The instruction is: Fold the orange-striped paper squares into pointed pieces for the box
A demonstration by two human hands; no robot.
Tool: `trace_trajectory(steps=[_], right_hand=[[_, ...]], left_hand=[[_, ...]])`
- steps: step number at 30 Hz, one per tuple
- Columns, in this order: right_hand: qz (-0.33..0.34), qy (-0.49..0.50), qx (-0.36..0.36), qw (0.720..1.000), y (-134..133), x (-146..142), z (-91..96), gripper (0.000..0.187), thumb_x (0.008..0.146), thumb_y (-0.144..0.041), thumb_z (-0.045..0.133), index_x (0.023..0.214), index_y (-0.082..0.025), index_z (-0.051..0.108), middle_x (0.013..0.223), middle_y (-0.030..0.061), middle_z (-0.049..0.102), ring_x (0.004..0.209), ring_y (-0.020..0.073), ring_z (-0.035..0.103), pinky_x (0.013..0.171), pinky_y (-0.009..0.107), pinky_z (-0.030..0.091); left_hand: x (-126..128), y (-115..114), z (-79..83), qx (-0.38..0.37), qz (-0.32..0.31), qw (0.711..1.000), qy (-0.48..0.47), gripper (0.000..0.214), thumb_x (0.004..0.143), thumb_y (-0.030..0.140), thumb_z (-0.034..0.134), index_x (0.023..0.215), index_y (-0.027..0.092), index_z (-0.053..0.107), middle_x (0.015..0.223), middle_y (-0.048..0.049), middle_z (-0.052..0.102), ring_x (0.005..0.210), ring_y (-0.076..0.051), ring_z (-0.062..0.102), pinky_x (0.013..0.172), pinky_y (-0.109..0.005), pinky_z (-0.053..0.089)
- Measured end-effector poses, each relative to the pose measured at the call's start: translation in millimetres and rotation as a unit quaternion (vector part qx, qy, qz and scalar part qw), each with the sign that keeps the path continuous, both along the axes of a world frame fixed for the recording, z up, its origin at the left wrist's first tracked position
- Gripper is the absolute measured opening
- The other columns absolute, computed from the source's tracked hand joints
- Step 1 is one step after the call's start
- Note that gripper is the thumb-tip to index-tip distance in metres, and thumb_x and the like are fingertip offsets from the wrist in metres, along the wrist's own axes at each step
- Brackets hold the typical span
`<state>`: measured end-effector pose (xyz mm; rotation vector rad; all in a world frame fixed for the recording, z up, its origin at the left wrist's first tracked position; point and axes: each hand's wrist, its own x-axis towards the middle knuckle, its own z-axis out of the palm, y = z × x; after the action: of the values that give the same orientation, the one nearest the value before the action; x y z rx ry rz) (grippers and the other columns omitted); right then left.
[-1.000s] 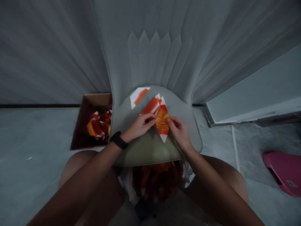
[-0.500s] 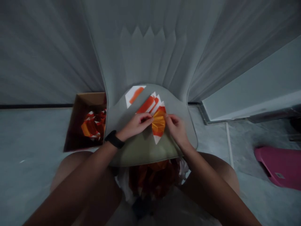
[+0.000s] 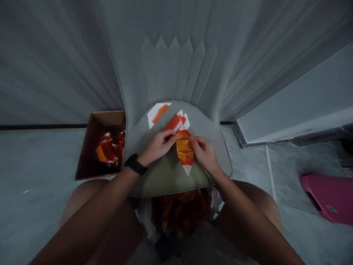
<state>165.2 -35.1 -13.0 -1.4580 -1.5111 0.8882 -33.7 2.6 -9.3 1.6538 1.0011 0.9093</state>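
A: Risk?
B: Folded orange-gold paper (image 3: pixel 184 151) could tear if I tug too hard, or spring loose if I pinch too lightly.
A: Grip?
B: Left hand (image 3: pixel 162 144) and right hand (image 3: pixel 205 152) pinch opposite edges; it's between them, over the chair seat (image 3: pixel 206 124), white tip pointing near.

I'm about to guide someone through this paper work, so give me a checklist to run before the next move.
1. Left hand pinching the orange paper: ok, at its upper left edge.
2. Right hand gripping too: ok, at the right edge.
3. Orange paper smooth: not ok, creases show across it.
4. White-and-orange sheet clear of both hands: ok, at the back left of the chair seat.
5. Open box beside the chair: ok, papers inside.
6. Creases under the fingertips: cannot tell, covered.
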Motion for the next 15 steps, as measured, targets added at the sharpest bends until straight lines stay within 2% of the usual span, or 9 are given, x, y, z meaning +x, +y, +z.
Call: trace_trajectory(steps=[6,15], right_hand=[[-0.032,0.028,0.013,0.999,3.8,-2.9,1.2,0.039,0.094,-0.050,0.054,0.078,-0.018,0.070,0.069,0.0011,0.063,0.064,0.0152,0.056,0.059,0.026,0.043],[-0.090,0.042,0.017,0.995,9.4,-1.0,5.4,0.043,0.094,-0.052,0.053,0.084,-0.016,0.073,0.076,0.0031,0.069,0.071,0.0164,0.060,0.064,0.026,0.045]], left_hand=[[6.5,-3.7,-1.7,-0.042,0.026,0.999,-0.010,0.036,0.093,0.051,0.055,0.087,0.017,0.064,0.073,-0.0001,0.057,0.065,-0.013,0.049,0.059,-0.025,0.038],[9.9,-12.4,-0.3,-0.046,-0.028,0.998,0.031,0.035,0.092,0.046,0.057,0.076,0.016,0.064,0.066,-0.0004,0.059,0.061,-0.013,0.051,0.056,-0.024,0.037]])
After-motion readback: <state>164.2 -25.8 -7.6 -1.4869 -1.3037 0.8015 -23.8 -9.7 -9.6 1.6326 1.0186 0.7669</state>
